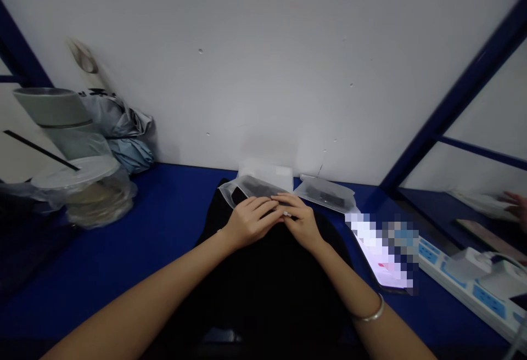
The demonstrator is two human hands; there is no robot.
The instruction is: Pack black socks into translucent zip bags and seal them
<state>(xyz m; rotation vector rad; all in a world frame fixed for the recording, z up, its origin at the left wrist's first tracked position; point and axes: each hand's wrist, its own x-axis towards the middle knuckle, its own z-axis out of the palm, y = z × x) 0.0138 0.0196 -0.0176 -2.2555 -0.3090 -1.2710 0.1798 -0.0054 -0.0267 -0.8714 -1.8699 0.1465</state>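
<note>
At the centre of the frame, the left hand (252, 218) and right hand (300, 221) meet, fingertips touching or nearly so. The fingers of both are bent and drawn in close, with their undersides hidden, so I cannot tell how tightly they close or what they grip. A small white piece (287, 214) shows against the right hand's fingers, just beside the left fingertips; its short length runs nearly level across the frame, dipping slightly rightward. Whether it is pinched or worn, I cannot tell.

Directly beyond the fingers lies a frosted pouch (260, 186), its long axis running left to right and sloping down toward the right fingertips, which overlap its near edge in view. Under the hands, a black item (272, 294) fills the lower centre. Behind the pouch, a white box (284, 176) is near the wall; right of centre, a second frosted pouch (346, 192) holds something dark. A lit phone (389, 272) lies at lower right, beside a power strip (465, 286).
</note>
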